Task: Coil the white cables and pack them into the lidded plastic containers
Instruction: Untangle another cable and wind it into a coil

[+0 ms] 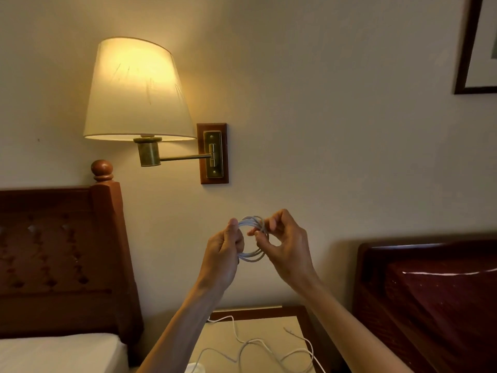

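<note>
White cable coil (251,239) hangs between my hands, my left hand (224,254) clamped on its left side, my right hand (285,244) pinching the right, so I judge I'm mid-coiling; next, gather the loose cable (258,345) on the counter (269,327) below.

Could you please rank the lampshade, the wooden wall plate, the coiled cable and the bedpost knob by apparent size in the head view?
1. lampshade, by far the largest.
2. wooden wall plate.
3. coiled cable, held up near the camera between the left hand and right hand, so its rank is unsure.
4. bedpost knob, smallest.
</note>
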`<action>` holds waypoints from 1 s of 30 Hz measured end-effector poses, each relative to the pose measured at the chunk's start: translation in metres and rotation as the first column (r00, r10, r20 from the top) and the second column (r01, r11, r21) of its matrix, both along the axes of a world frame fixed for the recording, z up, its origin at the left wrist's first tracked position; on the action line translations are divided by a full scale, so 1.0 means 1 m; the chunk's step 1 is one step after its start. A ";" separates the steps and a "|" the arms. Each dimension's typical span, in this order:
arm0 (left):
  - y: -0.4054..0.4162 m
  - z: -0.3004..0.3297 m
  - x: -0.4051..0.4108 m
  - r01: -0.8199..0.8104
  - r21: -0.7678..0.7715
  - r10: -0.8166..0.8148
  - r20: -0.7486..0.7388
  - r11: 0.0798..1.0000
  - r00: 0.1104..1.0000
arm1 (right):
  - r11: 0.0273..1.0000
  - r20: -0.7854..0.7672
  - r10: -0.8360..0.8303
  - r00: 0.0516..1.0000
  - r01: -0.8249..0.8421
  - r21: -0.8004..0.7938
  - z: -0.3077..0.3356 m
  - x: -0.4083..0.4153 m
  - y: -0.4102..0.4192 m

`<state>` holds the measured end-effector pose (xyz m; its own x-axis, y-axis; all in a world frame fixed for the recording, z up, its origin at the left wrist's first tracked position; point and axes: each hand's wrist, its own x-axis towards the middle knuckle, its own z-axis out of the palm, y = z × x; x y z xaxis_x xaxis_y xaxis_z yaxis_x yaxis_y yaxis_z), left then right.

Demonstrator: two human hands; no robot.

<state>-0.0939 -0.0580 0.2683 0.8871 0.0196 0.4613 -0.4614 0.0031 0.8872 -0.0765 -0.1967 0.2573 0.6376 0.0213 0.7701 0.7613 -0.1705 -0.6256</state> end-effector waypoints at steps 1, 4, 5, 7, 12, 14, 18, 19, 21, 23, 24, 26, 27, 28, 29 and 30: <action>0.001 0.001 0.001 -0.006 0.006 0.006 0.003 1.000 1.000 | 1.000 -0.023 0.023 0.999 -0.023 -0.019 0.002 0.000 -0.002; 0.007 0.004 0.003 -0.015 0.004 0.015 -0.010 1.000 1.000 | 0.983 -0.151 0.160 0.975 -0.172 -0.069 0.011 -0.001 -0.013; 0.009 0.005 0.004 -0.015 0.000 0.015 -0.019 1.000 1.000 | 0.961 -0.211 0.249 0.945 -0.268 -0.067 0.014 -0.002 -0.018; 0.012 0.006 0.004 -0.022 0.003 0.022 -0.042 1.000 0.999 | 0.919 -0.287 0.336 0.897 -0.378 -0.108 0.020 -0.002 -0.025; 0.015 0.003 0.001 0.043 -0.020 -0.044 -0.089 0.999 0.995 | 0.893 -0.315 0.363 0.877 -0.424 -0.152 0.027 -0.001 -0.034; 0.017 0.004 -0.002 0.067 -0.035 -0.070 -0.092 0.997 0.993 | 0.900 -0.324 0.367 0.872 -0.421 -0.114 0.023 -0.001 -0.037; 0.019 0.009 -0.005 0.096 -0.055 -0.099 -0.055 0.994 0.994 | 0.932 -0.352 0.335 0.874 -0.361 -0.008 0.006 0.001 -0.036; 0.018 0.009 -0.005 0.094 -0.079 -0.098 -0.055 0.992 0.994 | 0.936 -0.360 0.334 0.871 -0.352 0.018 0.002 0.001 -0.036; 0.014 0.004 -0.002 0.076 -0.103 -0.083 -0.056 0.992 0.995 | 0.940 -0.388 0.331 0.860 -0.338 0.053 -0.003 0.000 -0.036; 0.010 -0.005 0.002 0.043 -0.096 -0.051 -0.077 0.994 0.996 | 0.929 -0.416 0.361 0.835 -0.363 0.076 -0.007 -0.001 -0.036; 0.011 -0.009 0.005 0.032 -0.111 -0.043 -0.100 0.993 0.994 | 0.919 -0.417 0.384 0.824 -0.386 0.083 -0.010 -0.002 -0.033; 0.012 -0.018 0.009 0.026 -0.146 -0.047 -0.148 0.989 0.988 | 0.924 -0.405 0.379 0.832 -0.363 0.119 -0.016 -0.005 -0.025; 0.013 -0.022 0.009 0.035 -0.160 -0.063 -0.169 0.987 0.984 | 0.941 -0.401 0.337 0.852 -0.309 0.134 -0.018 -0.007 -0.019; 0.015 -0.026 0.009 0.054 -0.171 -0.086 -0.188 0.984 0.978 | 0.961 -0.394 0.276 0.877 -0.243 0.132 -0.021 -0.008 -0.014; 0.016 -0.029 0.008 0.080 -0.180 -0.117 -0.205 0.980 0.972 | 0.974 -0.389 0.222 0.894 -0.189 0.123 -0.023 -0.009 -0.009; 0.019 -0.033 0.006 0.104 -0.182 -0.144 -0.220 0.978 0.965 | 0.984 -0.384 0.173 0.907 -0.143 0.107 -0.028 -0.008 -0.006</action>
